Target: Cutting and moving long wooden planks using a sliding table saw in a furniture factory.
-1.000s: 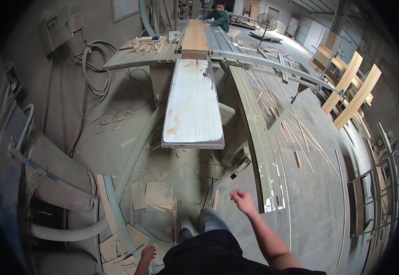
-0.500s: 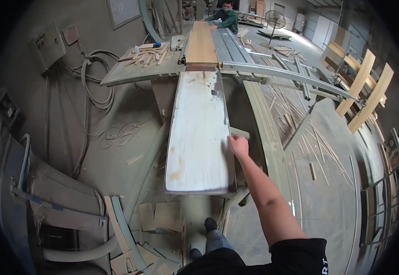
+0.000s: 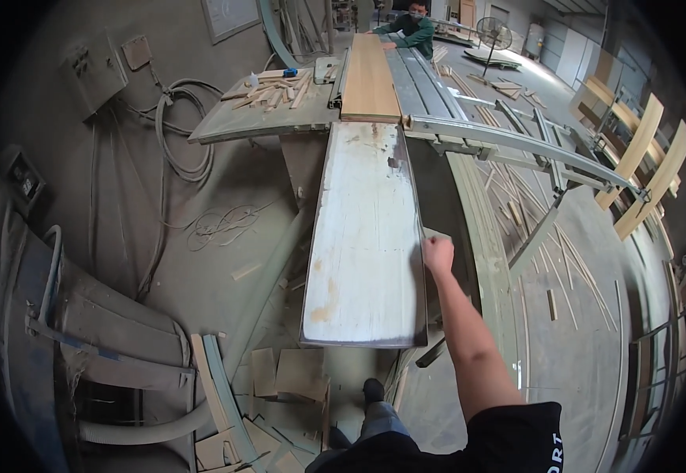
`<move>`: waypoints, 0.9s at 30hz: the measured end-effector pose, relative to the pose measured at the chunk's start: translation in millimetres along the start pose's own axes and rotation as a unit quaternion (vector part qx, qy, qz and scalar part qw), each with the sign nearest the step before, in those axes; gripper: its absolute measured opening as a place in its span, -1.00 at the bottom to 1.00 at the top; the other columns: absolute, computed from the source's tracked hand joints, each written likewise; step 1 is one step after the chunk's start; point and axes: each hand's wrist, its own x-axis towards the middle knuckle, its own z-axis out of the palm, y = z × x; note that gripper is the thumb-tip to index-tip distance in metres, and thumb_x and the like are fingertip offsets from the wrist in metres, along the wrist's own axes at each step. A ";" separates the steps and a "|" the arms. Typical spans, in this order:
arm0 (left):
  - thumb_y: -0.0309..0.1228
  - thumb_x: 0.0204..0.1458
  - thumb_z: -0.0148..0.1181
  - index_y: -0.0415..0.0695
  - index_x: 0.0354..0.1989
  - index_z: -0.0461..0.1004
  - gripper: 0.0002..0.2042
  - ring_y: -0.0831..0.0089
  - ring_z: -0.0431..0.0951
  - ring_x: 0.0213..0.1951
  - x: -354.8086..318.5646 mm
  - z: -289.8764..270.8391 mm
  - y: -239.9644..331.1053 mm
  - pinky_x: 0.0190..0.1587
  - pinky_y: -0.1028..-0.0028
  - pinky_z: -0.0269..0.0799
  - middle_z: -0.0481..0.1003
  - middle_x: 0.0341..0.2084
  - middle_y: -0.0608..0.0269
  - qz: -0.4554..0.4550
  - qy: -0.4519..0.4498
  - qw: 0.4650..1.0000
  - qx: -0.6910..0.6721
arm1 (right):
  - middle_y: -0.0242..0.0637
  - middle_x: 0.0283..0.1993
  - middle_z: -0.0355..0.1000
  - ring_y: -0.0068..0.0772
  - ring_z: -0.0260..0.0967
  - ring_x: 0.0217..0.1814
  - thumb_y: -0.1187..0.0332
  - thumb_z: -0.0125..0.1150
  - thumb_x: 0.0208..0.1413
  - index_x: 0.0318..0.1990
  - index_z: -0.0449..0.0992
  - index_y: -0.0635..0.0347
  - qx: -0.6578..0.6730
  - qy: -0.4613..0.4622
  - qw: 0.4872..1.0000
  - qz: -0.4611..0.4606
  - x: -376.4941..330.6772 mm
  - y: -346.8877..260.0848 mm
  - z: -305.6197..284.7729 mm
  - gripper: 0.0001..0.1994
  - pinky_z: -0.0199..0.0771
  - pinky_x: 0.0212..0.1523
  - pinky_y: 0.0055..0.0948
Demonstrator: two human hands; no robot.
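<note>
My right hand (image 3: 438, 254) is closed at the right edge of a long white, stained support panel (image 3: 365, 236); its fingertips are hidden, so I cannot tell whether it grips the edge. My left hand is out of view. Beyond the panel, a long light-brown wood board (image 3: 370, 79) lies flat on the saw table, its near end meeting the panel's far end. A co-worker (image 3: 414, 30) in green leans over the board's far end, with hands on or close to it.
Wood offcuts (image 3: 276, 93) lie on the side table at left. A metal rail (image 3: 508, 138) juts out right, towards two upright boards (image 3: 658, 177). Thin strips (image 3: 552, 244) litter the floor. A hose (image 3: 146, 430) and scrap boards (image 3: 300, 372) are near my feet.
The wood board has slid nearer, covering the brown strip before the white panel. My view has shifted, moving the scene right. My right hand stays at the panel's edge.
</note>
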 end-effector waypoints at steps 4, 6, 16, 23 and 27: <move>-0.24 0.13 0.00 -0.08 0.12 0.29 -0.61 0.23 0.42 -0.07 30.9 3.6 -28.0 -0.12 0.23 0.41 0.38 -0.02 0.12 -0.101 -0.015 0.991 -0.090 | -0.18 -0.58 0.46 -0.46 0.41 -0.51 0.30 0.13 0.04 -0.43 0.54 0.34 0.198 -0.076 0.977 -0.017 -149.8 -64.8 -39.7 -0.76 0.38 -0.44 -0.45; -0.25 0.16 -0.04 -0.05 0.16 0.27 -0.61 0.20 0.41 -0.04 54.5 -3.2 -37.2 -0.09 0.20 0.40 0.37 0.02 0.12 -0.153 -0.027 0.980 -0.127 | -0.10 -0.49 0.45 -0.30 0.42 -0.48 0.35 0.02 0.09 -0.32 0.51 0.32 0.287 -0.192 0.938 0.024 -241.5 -115.8 -46.1 -0.79 0.38 -0.38 -0.34; -0.32 0.17 -0.08 -0.13 0.10 0.33 -0.66 0.28 0.47 -0.19 87.3 14.9 20.4 -0.21 0.27 0.45 0.44 -0.10 0.15 -0.014 -0.018 0.998 0.062 | 0.02 -0.10 0.43 0.02 0.36 -0.01 0.08 0.16 -0.01 -0.01 0.43 0.27 0.131 -0.745 0.470 -0.454 -516.2 -139.3 3.0 -0.50 0.33 -0.01 -0.16; -0.30 0.18 -0.08 -0.16 0.09 0.34 -0.66 0.27 0.47 -0.20 99.7 41.6 -19.2 -0.21 0.29 0.44 0.45 -0.11 0.14 0.145 -0.023 0.962 0.231 | -0.10 -0.15 0.49 -0.09 0.43 -0.07 0.04 0.11 0.01 -0.03 0.48 0.10 0.022 -0.566 0.815 -0.123 -383.5 -9.8 -26.1 -0.57 0.40 -0.04 -0.30; -0.30 0.18 -0.08 -0.17 0.08 0.34 -0.66 0.26 0.47 -0.21 124.2 63.8 -37.9 -0.20 0.30 0.44 0.45 -0.11 0.14 0.241 -0.032 0.913 0.327 | -0.08 -0.14 0.50 -0.22 0.46 -0.10 0.13 0.11 0.02 -0.12 0.53 0.25 0.042 -0.383 0.921 0.055 -346.7 105.3 -53.7 -0.61 0.42 -0.06 -0.35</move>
